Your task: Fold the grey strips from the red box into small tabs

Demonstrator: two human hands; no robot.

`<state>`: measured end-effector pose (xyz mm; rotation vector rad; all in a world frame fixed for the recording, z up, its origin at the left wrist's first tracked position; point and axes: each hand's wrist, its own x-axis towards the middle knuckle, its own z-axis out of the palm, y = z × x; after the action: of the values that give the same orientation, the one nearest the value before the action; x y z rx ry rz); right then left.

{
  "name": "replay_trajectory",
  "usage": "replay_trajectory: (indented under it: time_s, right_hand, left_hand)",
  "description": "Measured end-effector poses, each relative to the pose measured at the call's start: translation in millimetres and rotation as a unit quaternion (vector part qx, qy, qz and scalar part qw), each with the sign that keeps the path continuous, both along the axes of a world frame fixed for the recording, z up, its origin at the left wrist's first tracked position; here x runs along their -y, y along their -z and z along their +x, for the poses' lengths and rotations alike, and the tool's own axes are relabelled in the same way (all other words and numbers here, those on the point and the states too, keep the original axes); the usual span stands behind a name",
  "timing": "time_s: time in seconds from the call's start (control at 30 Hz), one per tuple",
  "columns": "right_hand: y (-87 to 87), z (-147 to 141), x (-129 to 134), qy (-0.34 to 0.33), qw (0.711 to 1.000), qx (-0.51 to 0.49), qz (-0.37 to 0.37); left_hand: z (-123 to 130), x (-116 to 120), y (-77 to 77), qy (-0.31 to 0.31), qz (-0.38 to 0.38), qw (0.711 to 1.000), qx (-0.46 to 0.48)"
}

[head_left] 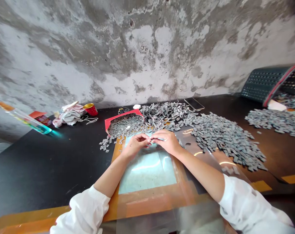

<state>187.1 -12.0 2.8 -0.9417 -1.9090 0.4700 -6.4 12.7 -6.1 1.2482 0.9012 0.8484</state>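
Note:
My left hand and my right hand meet fingertip to fingertip over a pale blue sheet under clear plastic. Both are closed in a pinch. Whatever lies between the fingers is too small to make out. Just beyond my left hand, a red-edged box lies open towards me, filled with small grey pieces, some spilled at its mouth. Behind my right hand is a heap of grey strips. A wide pile of small grey blocks spreads to the right.
A dark perforated basket lies tipped at the far right, near another grey pile. A phone rests by the wall. At left are a red cup, crumpled cloth and a clear tube of blue liquid.

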Motion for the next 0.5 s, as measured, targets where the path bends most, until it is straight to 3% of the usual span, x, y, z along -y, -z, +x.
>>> replay_trajectory:
  time_s: [0.23,0.5]
  right_hand:
    - [1.4,-2.0,-1.0,-0.011,0.999,0.020,0.040]
    - [4.6,-0.6,-5.2,0.062,0.994,0.074,0.052]
  left_hand:
    - [-1.4,0.3,-3.9,0.020,-0.024,0.999,0.029]
    - [3.1,0.2,-2.9,-0.029,0.072,0.997,-0.020]
